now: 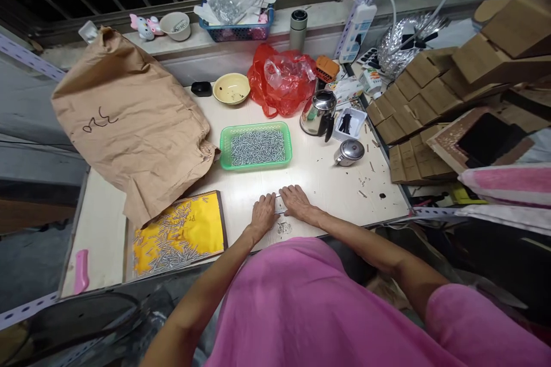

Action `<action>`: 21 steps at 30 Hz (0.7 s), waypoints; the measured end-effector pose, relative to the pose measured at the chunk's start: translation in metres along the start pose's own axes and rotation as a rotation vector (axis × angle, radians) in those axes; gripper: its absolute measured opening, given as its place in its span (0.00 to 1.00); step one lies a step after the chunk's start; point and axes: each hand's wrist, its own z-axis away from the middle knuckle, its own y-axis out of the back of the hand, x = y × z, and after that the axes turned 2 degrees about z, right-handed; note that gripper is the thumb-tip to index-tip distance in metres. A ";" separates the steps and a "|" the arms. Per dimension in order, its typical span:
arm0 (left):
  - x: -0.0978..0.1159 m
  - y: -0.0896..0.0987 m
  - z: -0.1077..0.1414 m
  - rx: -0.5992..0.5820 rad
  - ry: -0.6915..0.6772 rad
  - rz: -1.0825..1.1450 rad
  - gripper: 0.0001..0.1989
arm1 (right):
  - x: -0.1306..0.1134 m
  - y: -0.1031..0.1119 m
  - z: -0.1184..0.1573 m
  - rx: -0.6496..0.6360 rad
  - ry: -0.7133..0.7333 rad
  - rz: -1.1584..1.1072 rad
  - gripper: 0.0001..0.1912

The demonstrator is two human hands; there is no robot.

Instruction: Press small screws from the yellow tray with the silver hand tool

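My left hand [263, 213] and my right hand [295, 203] rest close together near the front edge of the table. Between them lies a small flat pale piece [279, 205], with bent fingers at both of its ends. Its exact kind is too small to tell, and the hands cover parts of it. Just beyond stands a green plastic basket [222, 155] full of short metal pins. To the left, a yellow-lined tray [206, 212] carries many more loose metal pins. Dark marks [284, 228] show on the tabletop below my hands.
A big brown paper sack [142, 126] leans over the yellow tray. Behind the basket are a yellow bowl [231, 102] and a red plastic bag [275, 97]. A steel kettle [321, 112] and lidded metal cup [349, 152] stand right. Cardboard boxes [434, 97] fill the right side.
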 end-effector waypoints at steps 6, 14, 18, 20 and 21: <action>0.007 0.001 -0.005 -0.038 -0.044 -0.016 0.16 | -0.001 -0.006 0.006 0.014 0.051 0.021 0.20; 0.005 -0.004 -0.010 -0.082 -0.060 0.062 0.09 | 0.004 -0.013 0.004 -0.070 0.115 0.002 0.15; 0.005 -0.005 -0.013 -0.076 -0.037 0.121 0.09 | 0.006 -0.013 0.003 -0.086 0.126 -0.018 0.14; 0.004 -0.007 -0.012 -0.050 -0.026 0.122 0.08 | 0.007 -0.010 0.004 -0.061 0.104 -0.016 0.12; 0.003 -0.008 -0.010 -0.022 -0.022 0.121 0.07 | 0.007 -0.007 0.005 -0.043 0.085 -0.019 0.10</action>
